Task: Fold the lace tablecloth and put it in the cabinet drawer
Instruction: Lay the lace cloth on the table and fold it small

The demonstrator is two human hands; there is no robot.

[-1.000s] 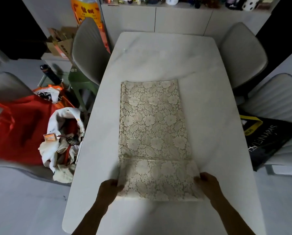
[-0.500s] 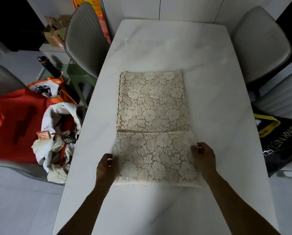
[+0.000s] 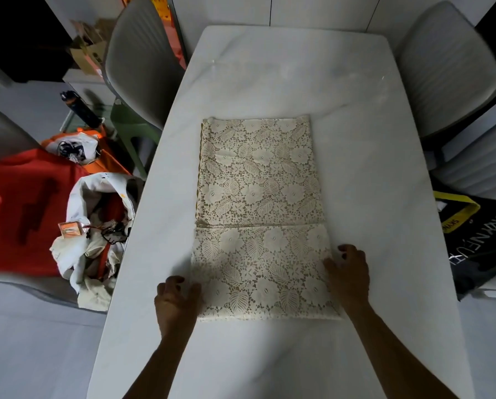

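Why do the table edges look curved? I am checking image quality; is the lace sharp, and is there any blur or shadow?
Head view: wide-angle distortion bows the table; the lace tablecloth is sharp; the orange fabric at the left edge is smeared; the room is dim, with soft shadows beside both hands.

Lace tablecloth (image 3: 258, 220): cream openwork cloth, floral and leaf pattern, matt, textured. Table (image 3: 284, 73): pale stone-look top with faint grey veining, smooth, slight sheen. Chairs (image 3: 140, 59): grey ribbed upholstery, matt. Black bag (image 3: 483, 243): slightly glossy, material unclear. Red bag (image 3: 25, 208): matt fabric.
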